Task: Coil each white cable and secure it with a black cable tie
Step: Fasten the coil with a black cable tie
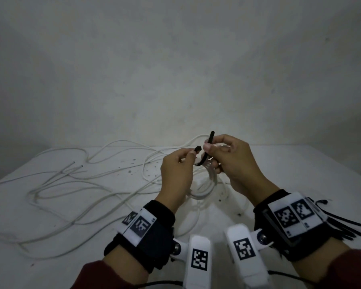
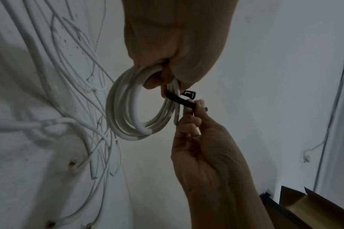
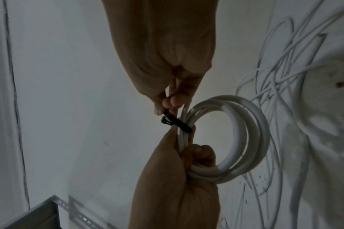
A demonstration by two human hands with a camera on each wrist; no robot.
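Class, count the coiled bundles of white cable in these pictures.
1: the coil gripped in the right hand, where the left hand pinches a black cable tie across it. Other white cable lies loose on the table.

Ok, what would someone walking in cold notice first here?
Two hands meet above the table: the right hand grips a neat white cable coil while the left hand pinches a black cable tie laid across its strands, not yet closed. To the left, loose white cables sprawl over the table.
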